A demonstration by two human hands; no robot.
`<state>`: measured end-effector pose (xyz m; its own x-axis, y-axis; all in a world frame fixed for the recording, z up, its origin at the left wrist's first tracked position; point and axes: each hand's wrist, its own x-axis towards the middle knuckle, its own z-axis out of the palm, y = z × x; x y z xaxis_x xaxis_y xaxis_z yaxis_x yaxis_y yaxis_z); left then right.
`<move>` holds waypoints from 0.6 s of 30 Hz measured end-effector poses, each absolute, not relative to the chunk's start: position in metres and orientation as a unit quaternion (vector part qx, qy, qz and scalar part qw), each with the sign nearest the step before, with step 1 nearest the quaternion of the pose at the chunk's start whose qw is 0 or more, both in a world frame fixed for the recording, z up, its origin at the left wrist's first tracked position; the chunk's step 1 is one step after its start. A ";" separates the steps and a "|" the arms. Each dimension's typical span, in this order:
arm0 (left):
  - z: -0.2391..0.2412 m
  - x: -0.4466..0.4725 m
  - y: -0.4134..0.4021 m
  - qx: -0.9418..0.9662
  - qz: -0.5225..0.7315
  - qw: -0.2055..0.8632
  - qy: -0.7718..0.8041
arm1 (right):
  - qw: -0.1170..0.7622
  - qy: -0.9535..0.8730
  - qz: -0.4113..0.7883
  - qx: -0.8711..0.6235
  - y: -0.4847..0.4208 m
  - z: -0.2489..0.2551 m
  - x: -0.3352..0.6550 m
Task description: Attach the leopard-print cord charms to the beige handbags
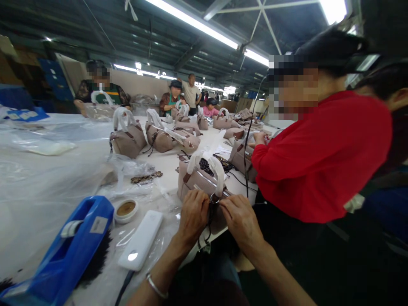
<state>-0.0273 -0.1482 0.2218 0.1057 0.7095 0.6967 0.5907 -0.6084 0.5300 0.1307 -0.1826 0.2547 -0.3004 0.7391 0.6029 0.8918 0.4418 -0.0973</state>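
Note:
A taupe handbag [191,180] stands in front of me at the table's edge, its two handles [219,176] wrapped in white material. At the handle's base is a metal ring [214,198], with dark cord hanging below it. My left hand [195,212] is closed just left of the ring, its fingers pinched at the cord. On the other side my right hand [240,216] has its thumb and fingers pinched close to the ring. Whatever sits between those right fingertips is too small to make out.
A blue tape dispenser [68,250], a small round tub [126,210] and a white corded device [142,240] lie at left. Several handbags [127,138] stand farther back. Chains [207,165] lie behind my bag. A person in red [321,157] works close at right.

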 end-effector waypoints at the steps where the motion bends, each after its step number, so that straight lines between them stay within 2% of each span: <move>1: 0.223 -0.029 -0.149 0.748 0.494 0.050 0.440 | 0.286 -0.798 -0.135 -0.514 -0.182 0.256 0.130; 3: 0.225 -0.031 -0.150 0.748 0.478 0.067 0.455 | 0.271 -0.805 -0.138 -0.510 -0.181 0.257 0.129; 5: 0.226 -0.034 -0.150 0.727 0.472 0.127 0.483 | 0.259 -0.813 -0.130 -0.505 -0.181 0.257 0.127; 8: 0.227 -0.037 -0.148 0.661 0.509 0.244 0.495 | 0.269 -0.815 -0.092 -0.505 -0.181 0.257 0.125; 12: 0.231 -0.036 -0.143 0.534 0.608 0.444 0.385 | 0.311 -0.788 -0.050 -0.528 -0.182 0.259 0.124; 15: 0.233 -0.033 -0.139 0.452 0.634 0.545 0.309 | 0.273 -0.787 -0.067 -0.550 -0.183 0.262 0.121; 18: 0.231 -0.031 -0.136 0.452 0.622 0.551 0.324 | 0.206 -0.797 -0.103 -0.559 -0.182 0.266 0.118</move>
